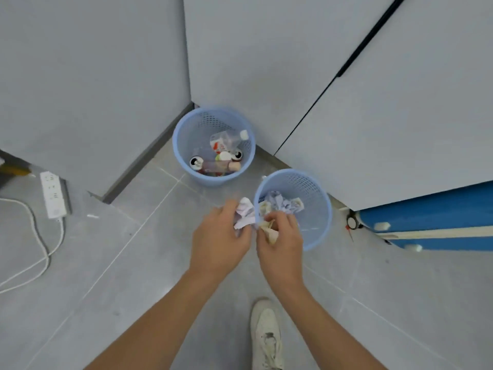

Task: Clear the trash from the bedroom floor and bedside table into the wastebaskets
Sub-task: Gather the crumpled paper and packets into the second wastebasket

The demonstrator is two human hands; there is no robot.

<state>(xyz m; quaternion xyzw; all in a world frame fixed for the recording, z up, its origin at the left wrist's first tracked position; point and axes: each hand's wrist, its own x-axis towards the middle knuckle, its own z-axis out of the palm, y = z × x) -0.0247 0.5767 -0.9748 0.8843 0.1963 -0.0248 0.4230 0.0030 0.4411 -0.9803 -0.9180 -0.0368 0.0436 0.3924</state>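
Note:
Two light-blue mesh wastebaskets stand on the grey floor in the wall corner. The far wastebasket [184, 124] holds a plastic bottle, cans and other containers. The near wastebasket [317, 182] holds several crumpled papers. My left hand [217, 240] grips a crumpled white paper [244, 213] just left of the near basket's rim. My right hand [281, 243] pinches a crumpled beige paper [269, 229] at that rim's front edge.
A white power strip [53, 193] with its cable [40, 244] lies on the floor at left. A blue and white object [432, 217] sits low at right. My white shoe [266, 335] is at the bottom. Grey walls and cabinet doors close the corner.

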